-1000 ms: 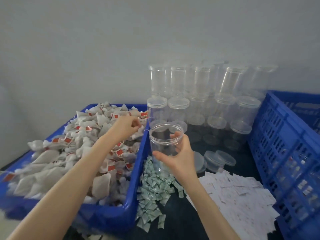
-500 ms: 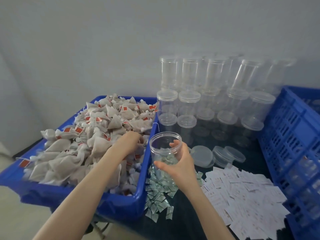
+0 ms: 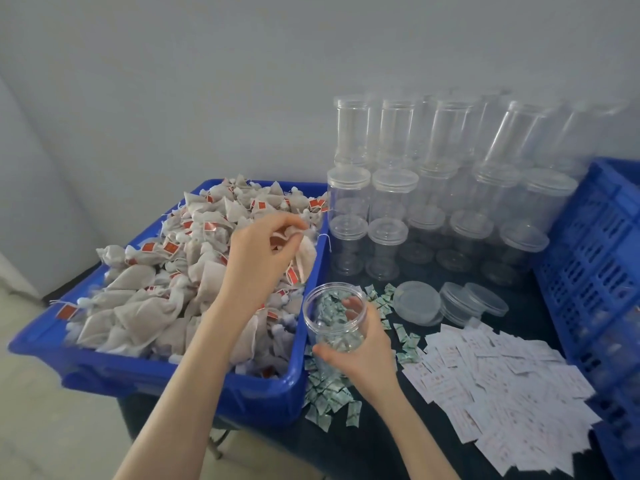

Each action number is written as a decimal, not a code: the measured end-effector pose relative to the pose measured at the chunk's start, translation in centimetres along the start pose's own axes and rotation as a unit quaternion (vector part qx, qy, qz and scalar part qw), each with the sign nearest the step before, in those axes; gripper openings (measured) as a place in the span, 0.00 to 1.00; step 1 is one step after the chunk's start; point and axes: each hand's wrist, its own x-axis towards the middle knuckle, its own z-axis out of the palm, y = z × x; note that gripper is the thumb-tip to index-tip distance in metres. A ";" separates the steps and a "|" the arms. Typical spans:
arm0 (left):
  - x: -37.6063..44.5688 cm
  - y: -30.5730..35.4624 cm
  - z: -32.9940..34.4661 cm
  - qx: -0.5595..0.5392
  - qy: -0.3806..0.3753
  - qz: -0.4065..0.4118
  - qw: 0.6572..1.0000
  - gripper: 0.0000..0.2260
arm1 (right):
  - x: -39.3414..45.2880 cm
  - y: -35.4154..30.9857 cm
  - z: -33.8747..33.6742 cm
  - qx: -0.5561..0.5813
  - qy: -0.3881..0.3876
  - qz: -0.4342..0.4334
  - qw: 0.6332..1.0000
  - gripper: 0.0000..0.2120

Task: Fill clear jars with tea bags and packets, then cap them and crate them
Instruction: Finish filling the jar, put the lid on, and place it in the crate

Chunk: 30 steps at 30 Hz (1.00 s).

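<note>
Desk [image 3: 415,441]: dark, and it carried everything in front of you.
Tub [image 3: 194,379]: blue, on your left, heaped with tea bags [image 3: 152,306].
Crate [image 3: 595,258]: blue and slatted, along your right.
Stacked jars [image 3: 391,202]: clear, capped, in rows against the wall.
Paper slips [image 3: 502,393]: white, spread by the crate.
Green packets [image 3: 329,400]: scattered beside the tub.
Loose lids [image 3: 417,301]: lying behind the packets.
Left hand [image 3: 259,258]: over the tub, your fingertips pinched one tea bag [image 3: 304,254].
Right hand [image 3: 363,348]: your fingers curled round an open clear jar [image 3: 334,320], upright above the packets, just beside the tub.
</note>
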 end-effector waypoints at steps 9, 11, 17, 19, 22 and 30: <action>-3.0 1.2 1.3 -0.006 -0.296 0.033 0.955 0.12 | -0.6 0.3 0.4 0.009 0.013 -0.027 1.000 0.42; -3.5 0.4 1.3 -0.022 -0.317 0.027 0.948 0.13 | -0.8 0.3 0.3 0.010 0.009 -0.035 0.999 0.42; -3.7 -5.0 0.5 0.173 -0.247 -0.109 0.947 0.11 | -1.0 0.8 -0.1 0.015 0.012 -0.033 0.999 0.42; -4.1 -6.3 1.4 0.288 -0.350 -0.116 0.884 0.13 | -0.9 0.9 0.0 0.011 0.012 -0.035 0.999 0.41; -3.9 -6.4 2.8 0.374 -0.375 -0.082 0.844 0.11 | -0.8 0.8 0.1 0.008 0.013 -0.037 0.999 0.41; -0.9 -5.5 3.1 0.399 -0.488 -0.237 0.740 0.08 | -0.6 0.2 0.2 0.015 0.003 -0.028 0.999 0.40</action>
